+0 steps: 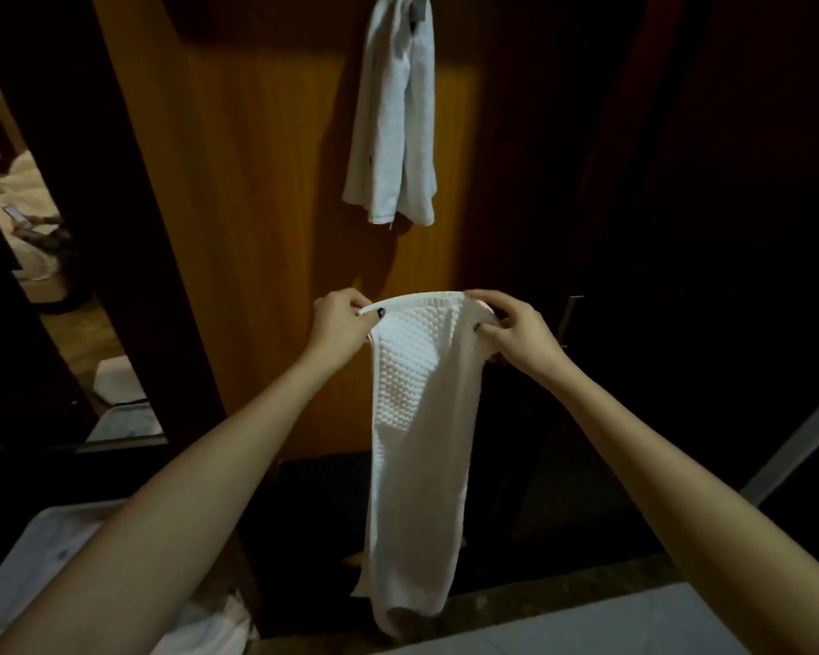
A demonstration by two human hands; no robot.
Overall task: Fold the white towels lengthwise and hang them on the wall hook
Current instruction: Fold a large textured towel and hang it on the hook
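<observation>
A white textured towel (417,442) hangs lengthwise in front of me, held up by its top edge. My left hand (339,330) pinches the top left corner. My right hand (516,330) grips the top right corner, fingers curled round the cloth. Above them a second white towel (393,120) hangs folded from a metal wall hook (419,9) at the top of the orange wooden panel (256,182).
A white counter surface (634,621) runs along the bottom right. A white tray-like surface (34,555) lies at the bottom left. An opening on the left shows a room with white bedding (20,182). Dark panels stand to the right.
</observation>
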